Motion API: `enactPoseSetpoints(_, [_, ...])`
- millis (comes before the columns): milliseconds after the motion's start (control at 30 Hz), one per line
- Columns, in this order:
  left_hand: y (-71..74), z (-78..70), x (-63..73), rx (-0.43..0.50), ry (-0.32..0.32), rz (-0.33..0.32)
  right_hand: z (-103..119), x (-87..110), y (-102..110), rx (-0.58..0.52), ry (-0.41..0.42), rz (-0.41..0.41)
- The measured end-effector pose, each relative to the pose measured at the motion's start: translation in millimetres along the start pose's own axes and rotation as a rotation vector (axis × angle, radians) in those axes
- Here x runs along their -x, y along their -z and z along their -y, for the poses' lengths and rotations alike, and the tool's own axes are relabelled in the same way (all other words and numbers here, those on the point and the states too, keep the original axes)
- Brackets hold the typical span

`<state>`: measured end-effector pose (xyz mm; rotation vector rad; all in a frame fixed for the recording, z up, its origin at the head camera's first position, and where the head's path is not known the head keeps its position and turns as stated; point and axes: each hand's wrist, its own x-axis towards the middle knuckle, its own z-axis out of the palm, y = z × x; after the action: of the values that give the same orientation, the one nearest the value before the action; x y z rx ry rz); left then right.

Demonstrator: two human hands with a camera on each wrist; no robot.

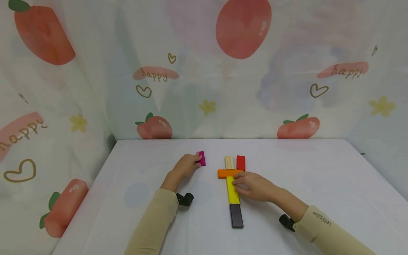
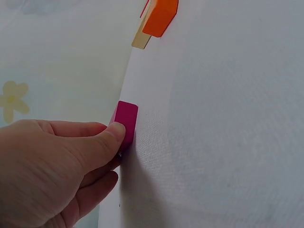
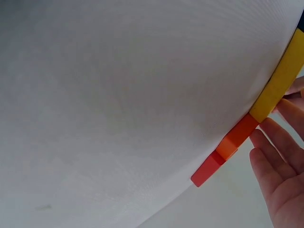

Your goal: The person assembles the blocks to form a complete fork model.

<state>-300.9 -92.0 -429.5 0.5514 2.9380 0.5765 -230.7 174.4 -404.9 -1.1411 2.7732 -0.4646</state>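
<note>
My left hand (image 1: 186, 165) pinches a magenta block (image 1: 202, 158) between thumb and fingers, left of a row of coloured blocks. In the left wrist view the thumb lies across the face of the same magenta block (image 2: 126, 116). Over the middle of the row is my right hand (image 1: 255, 186), its loosely bent fingertips at the yellow block (image 1: 233, 191) and near the orange block (image 1: 224, 174). That orange block lies crosswise above the yellow one. Beyond it lie a pale wooden block (image 1: 229, 162) and a red block (image 1: 241, 162). A dark grey block (image 1: 236, 216) continues the row toward me.
The blocks lie on a white-covered table (image 1: 143, 223). A printed curtain (image 1: 204, 78) with fruit and flowers rises at the back edge, and more of it hangs along both sides. Each wrist carries a small black camera (image 1: 185, 199).
</note>
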Motion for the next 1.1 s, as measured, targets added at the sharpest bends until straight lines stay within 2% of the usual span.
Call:
enactPoseSetpoints(200, [-1.5, -5.5, 1.9, 0.009, -0.042, 0.001, 0, 0.4, 0, -0.005, -0.006, -0.002])
enactPoseSetpoints(400, [-3.4, -7.8, 2.4, -0.051, -0.103, -0.024, -2, -0.4, -2, 0.003, -0.009, -0.007])
enactPoseSetpoints(700, [-13.0, -12.6, 0.0, -0.031, -0.040, 0.032, -1, 0.6, -6, -0.014, -0.030, 0.002])
enactPoseSetpoints(1100, [-10.7, -22.3, -2.0, -0.016, -0.032, 0.042, 1, -1.2, -1, -0.005, -0.031, 0.002])
